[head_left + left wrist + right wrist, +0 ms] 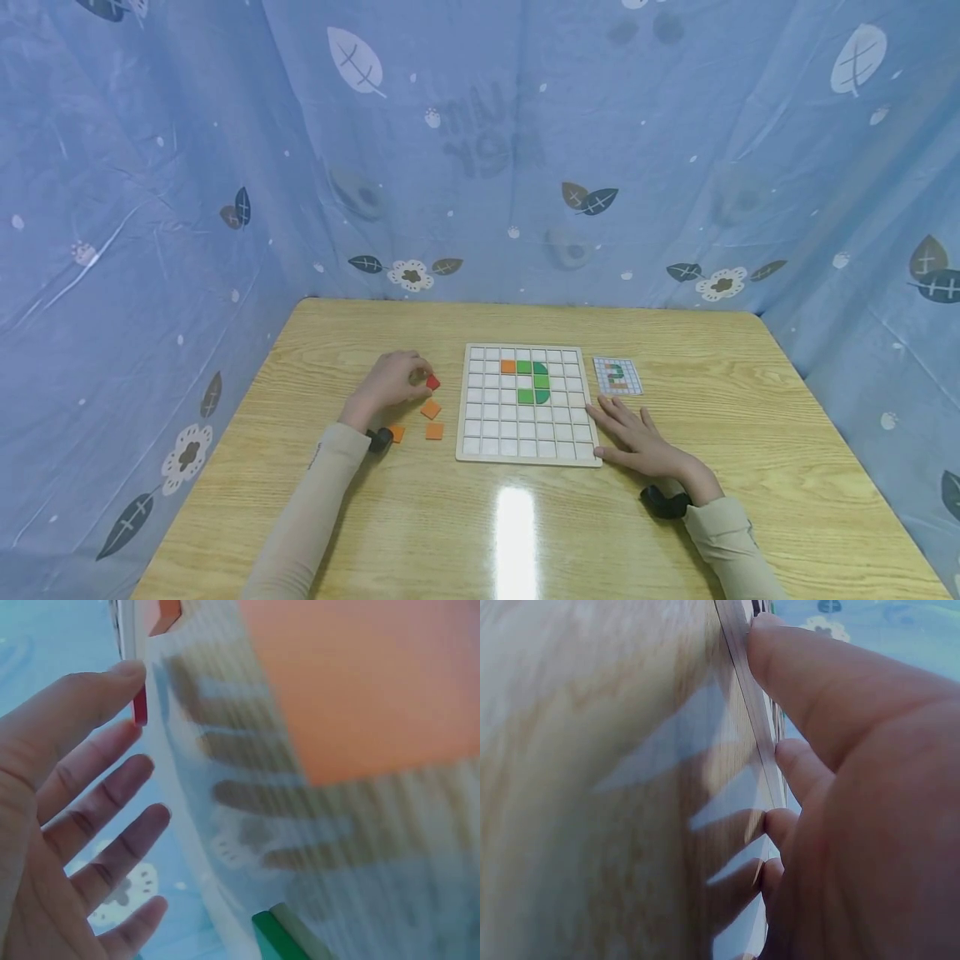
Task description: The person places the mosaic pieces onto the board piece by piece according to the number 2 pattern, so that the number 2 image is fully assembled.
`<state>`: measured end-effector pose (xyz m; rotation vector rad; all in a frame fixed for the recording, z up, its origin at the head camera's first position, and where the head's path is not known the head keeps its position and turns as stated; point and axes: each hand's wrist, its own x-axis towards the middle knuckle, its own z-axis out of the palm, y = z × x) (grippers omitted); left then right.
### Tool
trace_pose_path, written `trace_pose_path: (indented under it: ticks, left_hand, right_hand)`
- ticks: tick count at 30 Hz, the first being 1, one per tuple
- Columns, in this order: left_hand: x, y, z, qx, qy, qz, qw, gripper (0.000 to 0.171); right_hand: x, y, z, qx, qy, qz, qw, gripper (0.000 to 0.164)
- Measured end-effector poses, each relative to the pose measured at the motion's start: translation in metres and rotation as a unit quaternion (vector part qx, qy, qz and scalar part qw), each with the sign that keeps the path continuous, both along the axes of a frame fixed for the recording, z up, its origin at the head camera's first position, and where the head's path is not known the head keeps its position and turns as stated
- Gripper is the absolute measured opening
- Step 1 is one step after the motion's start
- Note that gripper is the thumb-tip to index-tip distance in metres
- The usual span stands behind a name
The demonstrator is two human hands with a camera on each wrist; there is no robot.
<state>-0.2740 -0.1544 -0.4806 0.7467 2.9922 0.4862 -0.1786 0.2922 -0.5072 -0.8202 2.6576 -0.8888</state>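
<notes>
My left hand (390, 382) pinches a small red tile (432, 382) between thumb and forefinger, left of the white gridded board (501, 433). In the left wrist view the red tile (140, 709) stands on edge at the thumb tip, the other fingers spread apart. Loose orange tiles (434, 431) lie on the table beside and below that hand. On the board sit one orange tile (508, 367), several green squares (524, 367) and two darker green rounded pieces (542, 397). My right hand (637, 437) rests with spread fingers on the board's right edge.
A small pattern card (617, 376) with a coloured figure on a grid lies right of the board. The wooden table (360, 517) meets a blue patterned curtain (480, 233) at the back and sides. A green piece (281, 937) shows low in the left wrist view.
</notes>
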Motion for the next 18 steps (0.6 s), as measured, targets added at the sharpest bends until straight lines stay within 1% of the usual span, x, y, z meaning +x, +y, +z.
trace_pose_path:
  ticks: [3,8,18]
  left_hand:
    - [0.0,0.001,0.003,0.003,0.004,-0.004,1.0,0.036]
    - [-0.001,0.003,0.007,0.006,0.014,-0.02,0.9997,0.034]
    - [0.0,0.011,0.015,0.019,0.014,-0.051,0.9984,0.031]
  right_hand:
    - [0.0,0.0,0.0,0.002,0.0,0.001,1.0,0.068]
    - [0.0,0.0,0.0,0.003,0.0,0.001,1.0,0.068]
    - [0.001,-0.001,0.001,-0.002,0.005,-0.001,1.0,0.067]
